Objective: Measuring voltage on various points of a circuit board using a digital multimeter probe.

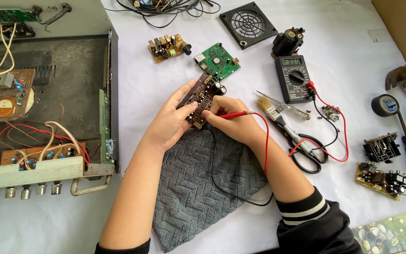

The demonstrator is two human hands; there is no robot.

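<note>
Bench view from the head camera. At the centre of the frame a brown circuit board point(202, 99) is gripped by the left hand point(171, 123), fingers closed round its lower edge and thumb pressed on its face, so that it is held tilted above a grey towel point(198, 188) spread on the white counter point(334, 61). The right hand point(233, 117) is closed, pen-fashion, on a red test probe point(235, 114), whose tip is set against the lower end of the board; the exact contact point is hidden by the fingers. A black lead point(214, 160) is seen to run down across the towel. The red lead point(341, 141) is traced to the right to a black multimeter point(294, 77) in the upper right of centre.

For a sound reading, the board is best kept steady against the thumb, the probe tip held on a single solder point without sliding, and the leads kept slack.

Also shown: an opened amplifier chassis point(71, 94) at left, a green circuit board point(219, 60) above the hands, a small brush point(271, 110), scissors point(308, 153) and a roll of black tape point(385, 104) at right.
</note>
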